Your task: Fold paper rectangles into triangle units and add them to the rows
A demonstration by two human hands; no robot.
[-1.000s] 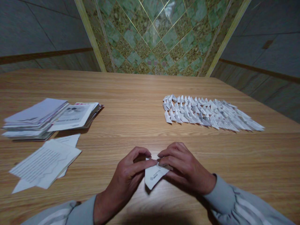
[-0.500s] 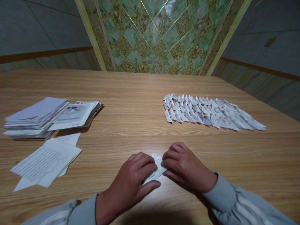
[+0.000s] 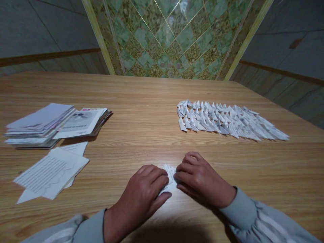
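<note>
A small folded piece of printed paper [image 3: 170, 172] lies flat on the wooden table [image 3: 141, 101] near its front edge. My left hand [image 3: 144, 192] lies on top of its left part, fingers together and pressing down. My right hand [image 3: 199, 180] covers its right part, fingers curled and pressed on the paper. Only a small strip of the paper shows between the two hands. Grey sleeves with white stripes cover both wrists.
Rows of several small folded paper pieces [image 3: 227, 119] lie at the right. A stack of booklets and papers [image 3: 53, 125] sits at the left, with loose printed sheets [image 3: 50, 172] in front of it. A tiled wall stands behind the table.
The paper was held up between both hands' fingertips a second ago. Now it lies flat on the table with both hands pressing on it.
</note>
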